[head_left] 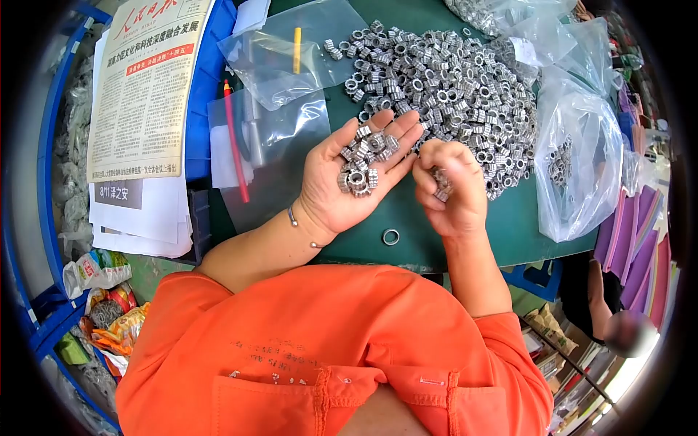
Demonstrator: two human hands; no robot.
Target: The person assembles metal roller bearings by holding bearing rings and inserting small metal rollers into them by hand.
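Here, spread-fingered left hand (327, 187) bears metal rings (357, 180) — right hand (456, 182) grips half-hidden pieces (442, 187) — above tabletop's (502, 234) near edge; sheet (116, 195) reads “8/11泽之安”.

Silver-grey metal rings (451, 102) gleam at one o'clock against a dark green tabletop (509, 232). Six o'clock is bright orange — the person's shirt (305, 320), with dark handwriting. A yellow stick (297, 51) shows at eleven, a pinkish-red pen (236, 145) at ten — purple strips (643, 236) at three.

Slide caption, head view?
Left hand, palm up, cradles metal rings; right hand holds more near the ring heap on a green table.
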